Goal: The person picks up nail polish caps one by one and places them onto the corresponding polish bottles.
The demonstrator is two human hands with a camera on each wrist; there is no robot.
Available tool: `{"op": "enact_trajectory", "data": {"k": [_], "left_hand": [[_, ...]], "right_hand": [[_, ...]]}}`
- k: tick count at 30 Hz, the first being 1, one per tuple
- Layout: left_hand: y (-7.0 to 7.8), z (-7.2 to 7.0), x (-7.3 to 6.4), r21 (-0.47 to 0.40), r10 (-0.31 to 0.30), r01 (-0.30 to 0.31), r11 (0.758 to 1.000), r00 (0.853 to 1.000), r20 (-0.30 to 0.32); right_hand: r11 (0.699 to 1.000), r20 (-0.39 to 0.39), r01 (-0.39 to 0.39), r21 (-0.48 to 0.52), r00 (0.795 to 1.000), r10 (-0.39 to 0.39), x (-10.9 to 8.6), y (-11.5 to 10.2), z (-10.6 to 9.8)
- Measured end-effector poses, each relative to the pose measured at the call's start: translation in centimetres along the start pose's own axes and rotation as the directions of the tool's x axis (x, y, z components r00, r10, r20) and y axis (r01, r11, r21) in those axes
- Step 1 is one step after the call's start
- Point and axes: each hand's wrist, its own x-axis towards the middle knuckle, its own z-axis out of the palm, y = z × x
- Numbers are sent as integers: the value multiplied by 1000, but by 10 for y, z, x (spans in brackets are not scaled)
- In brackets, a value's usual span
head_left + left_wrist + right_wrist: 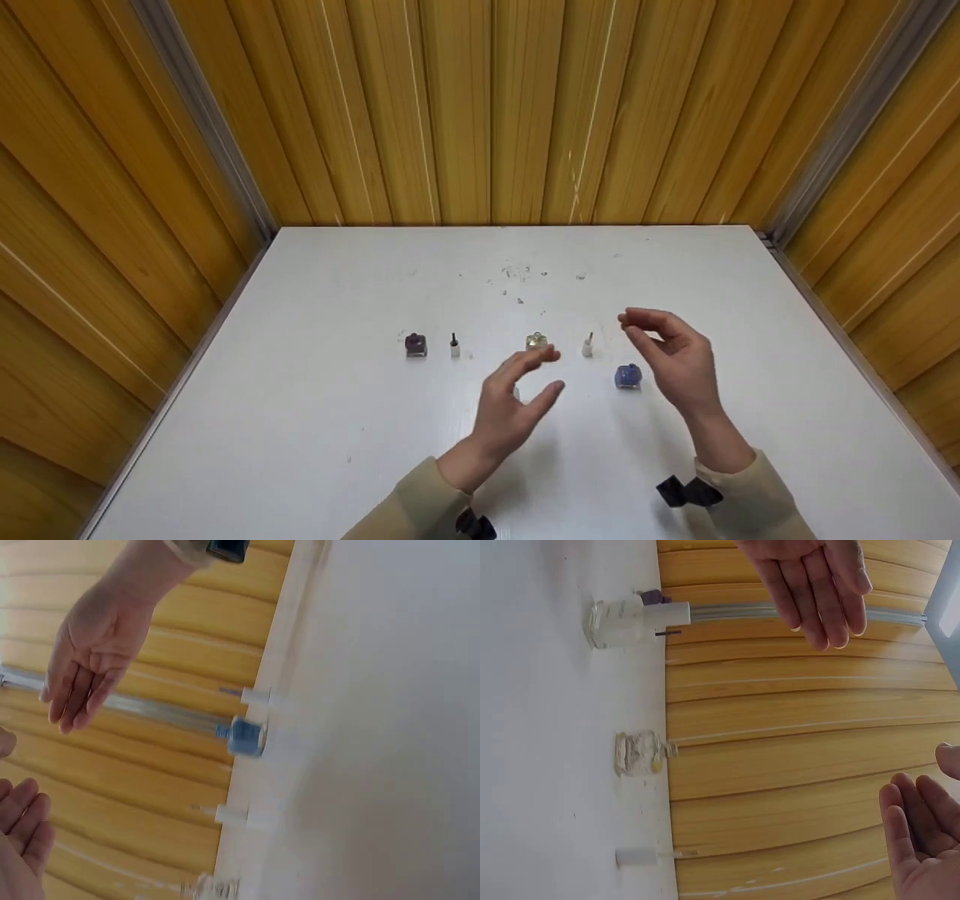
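Both hands are raised above the white table and hold nothing. My left hand (514,405) hovers near the middle, thumb apart from the fingers, partly hiding a clear nail polish bottle with a white cap (622,622). Behind it stands an uncapped clear glitter nail polish bottle (535,341), with a white brush cap (587,346) upright to its right. Over to the right, my right hand (679,364) is in the air beside an uncapped blue nail polish bottle (628,376), fingers lightly bent. A white cap with a blue-tipped brush (255,696) stands near that bottle.
Farther left are an uncapped dark purple nail polish bottle (415,346) and its upright brush cap (454,348). Small specks (517,271) mark the back of the white table (300,300). Yellow wood-look panels (487,112) enclose the back and sides.
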Motion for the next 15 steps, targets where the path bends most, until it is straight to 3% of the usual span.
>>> {"op": "enact_trajectory", "data": {"k": [3, 6, 8, 11, 15], "left_hand": [[7, 21, 2, -30, -102, 107, 994, 987, 128], [8, 40, 5, 8, -201, 205, 979, 951, 234], [5, 52, 7, 30, -266, 268, 963, 924, 273], [-3, 68, 10, 25, -369, 379, 925, 884, 286], [-17, 86, 15, 5, -505, 520, 854, 827, 247]], "right_hand": [[1000, -68, -17, -26, 998, 15, 2, 1, -18], [997, -128, -60, -47, 990, 53, 2, 7, -33], [994, -154, -102, -47, 984, 94, 1, 12, -43], [983, -162, -179, -35, 972, 171, -2, 23, -58], [954, -122, -294, -51, 950, 287, -8, 42, -80]]}}
